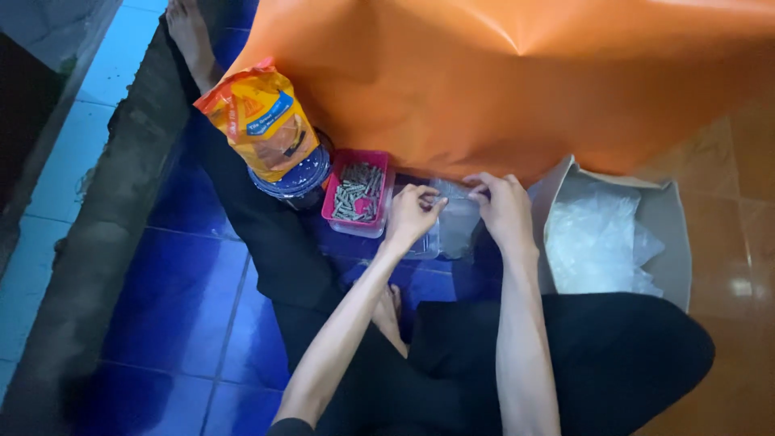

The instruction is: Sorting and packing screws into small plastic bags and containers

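I sat on a floor of shiny blue tiles (173, 299), with my legs in black trousers stretched out on it. On the left ran a rough grey curb (105, 218), and past it the tiles were pale blue. On the right the floor looked orange-brown. A big orange sheet (500, 81) hung over the top of the view. Both of my hands were out in front of me, just under the edge of that sheet. My left hand (412, 214) and my right hand (502, 206) each pinched one small clear plastic bag (457, 218) with closed fingers, one hand on each side of it. The bag was between my hands, touching both. Just left of my left hand was a pink tray (355, 226) full of grey screws (358, 192). Beside the tray stood an orange and yellow packet (262, 121). Near my right hand was a grey box (674, 234) with clear bags (601, 242) inside.
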